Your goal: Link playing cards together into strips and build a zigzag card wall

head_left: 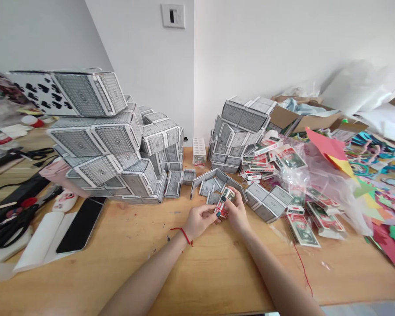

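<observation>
Both my hands meet over the wooden table [125,245] around one small folded card piece [224,202], printed red, green and white. My left hand [199,219], with a red string at the wrist, pinches its lower end. My right hand [237,213] grips its upper side with curled fingers. Just behind the hands lies an open grey patterned card box [213,180] with small folded pieces inside. Several grey patterned card blocks [266,202] lie right beside my right hand.
A tall stack of grey patterned boxes [108,140] stands at the left, a smaller stack [240,127] behind. Loose printed cards in clear plastic [303,184] spread to the right, with coloured paper scraps [382,184]. A dark phone [82,224] and scissors [6,228] lie at the left.
</observation>
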{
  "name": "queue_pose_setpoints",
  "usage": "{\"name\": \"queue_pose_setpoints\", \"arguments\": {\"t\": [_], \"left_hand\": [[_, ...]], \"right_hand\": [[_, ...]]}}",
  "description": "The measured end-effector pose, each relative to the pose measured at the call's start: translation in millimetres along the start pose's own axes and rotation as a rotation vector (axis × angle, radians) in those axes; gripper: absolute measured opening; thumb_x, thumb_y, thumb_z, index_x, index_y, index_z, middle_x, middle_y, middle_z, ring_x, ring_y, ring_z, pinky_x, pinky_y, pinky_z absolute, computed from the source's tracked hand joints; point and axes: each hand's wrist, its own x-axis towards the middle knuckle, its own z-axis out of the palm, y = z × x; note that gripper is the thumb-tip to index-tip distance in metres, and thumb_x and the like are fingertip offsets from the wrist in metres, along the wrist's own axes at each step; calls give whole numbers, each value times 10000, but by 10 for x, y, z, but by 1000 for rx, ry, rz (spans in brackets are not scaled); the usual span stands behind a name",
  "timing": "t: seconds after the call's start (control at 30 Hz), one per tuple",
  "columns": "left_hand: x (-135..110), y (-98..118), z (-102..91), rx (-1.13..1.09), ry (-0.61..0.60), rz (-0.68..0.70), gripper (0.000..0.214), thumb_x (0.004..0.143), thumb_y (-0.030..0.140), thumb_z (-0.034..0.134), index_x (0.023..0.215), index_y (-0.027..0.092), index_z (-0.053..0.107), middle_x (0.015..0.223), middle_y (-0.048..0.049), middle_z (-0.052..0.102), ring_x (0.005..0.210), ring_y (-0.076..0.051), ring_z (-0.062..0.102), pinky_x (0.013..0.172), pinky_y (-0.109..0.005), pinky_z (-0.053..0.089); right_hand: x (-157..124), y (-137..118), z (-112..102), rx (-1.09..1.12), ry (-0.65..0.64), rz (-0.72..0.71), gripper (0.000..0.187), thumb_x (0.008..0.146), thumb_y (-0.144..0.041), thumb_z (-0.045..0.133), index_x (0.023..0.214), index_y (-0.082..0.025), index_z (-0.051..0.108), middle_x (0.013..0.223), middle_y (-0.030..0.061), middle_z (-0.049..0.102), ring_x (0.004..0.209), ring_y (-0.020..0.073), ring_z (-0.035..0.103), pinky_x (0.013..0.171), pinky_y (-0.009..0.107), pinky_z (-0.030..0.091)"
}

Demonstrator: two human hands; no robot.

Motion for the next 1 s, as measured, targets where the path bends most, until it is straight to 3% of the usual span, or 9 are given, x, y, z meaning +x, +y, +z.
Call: {"name": "queue_pose_setpoints", "arguments": {"t": [0.13, 0.33, 1.0], "left_hand": [[50, 25, -29, -91, -36, -97, 442, 689, 388, 626, 1015, 90, 610, 825, -114, 687, 689, -206, 665, 550, -259, 529], [95, 83, -89, -184, -97, -188, 457, 668, 386, 652, 1010, 86, 613, 947, -152, 660, 763, -241, 661, 538, -271, 543], [127, 120, -158, -277, -96, -247, 335, 627, 263, 706, 906, 86, 653, 927, -118, 669, 782, -226, 653, 597, -300, 557]], "right_hand": [[25, -51, 20, -33, -15, -10, 482, 700, -344, 600, 1133, -248, 412, 909, 20, 515, 727, 144, 514, 633, 269, 470], [69, -40, 66, -123, -4, -55, 500, 704, -348, 584, 1155, -234, 400, 917, 29, 510, 765, 152, 503, 706, 298, 457], [111, -10, 87, -147, -67, -87, 501, 695, -310, 590, 1145, -237, 381, 893, 13, 499, 751, 141, 493, 692, 262, 442]]}}
